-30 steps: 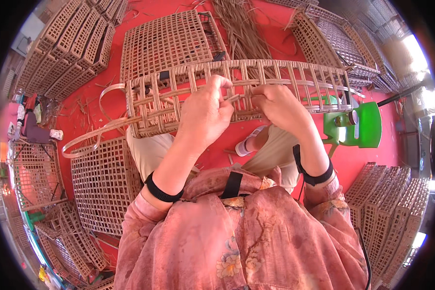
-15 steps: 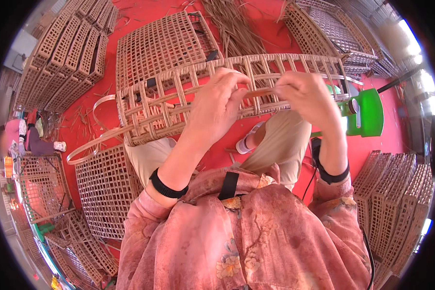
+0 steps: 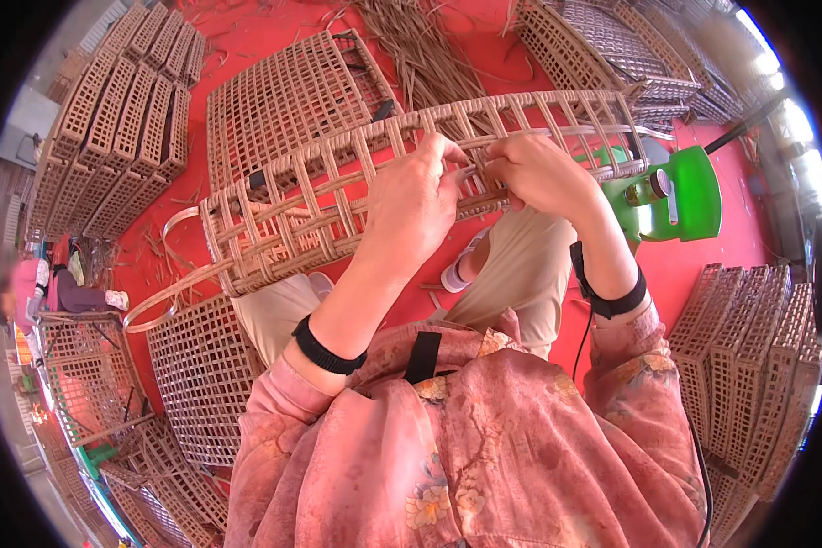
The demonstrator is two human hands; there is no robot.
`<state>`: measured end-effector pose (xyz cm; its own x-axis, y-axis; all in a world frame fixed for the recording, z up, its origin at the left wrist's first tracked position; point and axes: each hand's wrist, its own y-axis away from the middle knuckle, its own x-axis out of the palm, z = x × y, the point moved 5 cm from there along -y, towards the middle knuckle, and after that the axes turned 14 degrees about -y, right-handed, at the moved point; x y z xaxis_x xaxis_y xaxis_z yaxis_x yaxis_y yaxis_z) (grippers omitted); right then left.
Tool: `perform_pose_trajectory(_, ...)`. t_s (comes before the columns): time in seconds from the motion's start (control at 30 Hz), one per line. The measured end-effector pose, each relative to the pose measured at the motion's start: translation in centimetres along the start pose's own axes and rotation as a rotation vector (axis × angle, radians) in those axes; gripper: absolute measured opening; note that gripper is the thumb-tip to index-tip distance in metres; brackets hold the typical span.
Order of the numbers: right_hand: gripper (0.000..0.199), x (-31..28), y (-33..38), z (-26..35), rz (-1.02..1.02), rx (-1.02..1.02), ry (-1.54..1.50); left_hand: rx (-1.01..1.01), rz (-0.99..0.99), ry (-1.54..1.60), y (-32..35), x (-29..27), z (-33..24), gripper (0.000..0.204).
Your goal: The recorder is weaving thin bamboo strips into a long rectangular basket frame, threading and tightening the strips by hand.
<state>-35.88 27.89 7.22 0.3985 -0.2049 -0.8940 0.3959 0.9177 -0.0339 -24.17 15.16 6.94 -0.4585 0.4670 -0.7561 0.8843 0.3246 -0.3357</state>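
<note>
A long open-lattice rattan basket frame (image 3: 292, 205) lies across my knees, running from lower left to upper right. My left hand (image 3: 416, 201) grips its near rim in the middle, fingers curled over the weave. Right beside it, my right hand (image 3: 539, 173) pinches a thin cane strip at the same rim. A loose flat cane strip (image 3: 169, 292) loops out from the frame's left end. Both wrists wear black bands.
Flat woven lattice panels (image 3: 274, 100) lie beyond the frame; more are stacked at far left (image 3: 110, 137), near left (image 3: 201, 374) and right (image 3: 749, 365). A bundle of loose cane (image 3: 420, 46) lies on the red floor. A green tool (image 3: 671, 196) sits right. Another person (image 3: 41, 292) sits far left.
The frame has tilted, its right end now higher. Both hands have shifted along the rim and come closer together at its middle.
</note>
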Motion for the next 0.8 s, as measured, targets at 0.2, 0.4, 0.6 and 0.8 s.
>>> perform_pose_trajectory(0.2, 0.019, -0.4, 0.1, -0.6, 0.019, 0.106, -0.463, -0.004, -0.011, 0.074, 0.0, 0.6, -0.2, 0.021)
perform_pose_trajectory(0.4, 0.022, -0.5, 2.7, -1.3, -0.226, 0.354, -0.709, 0.281, -0.291, -0.257, 6.4, -4.5, 1.8, 0.033)
perform_pose_trajectory(0.6, 0.012, -0.7, 2.7, -1.2, -0.403, 0.003, -0.315, 0.213, -0.223, -0.623, 11.0, -7.7, 7.0, 0.046)
perform_pose_trajectory(0.8, 0.011, -0.3, 2.0, -2.2, -0.367, 0.044, -0.459, 0.136, -0.232, -0.733, 10.3, -8.3, 9.4, 0.051)
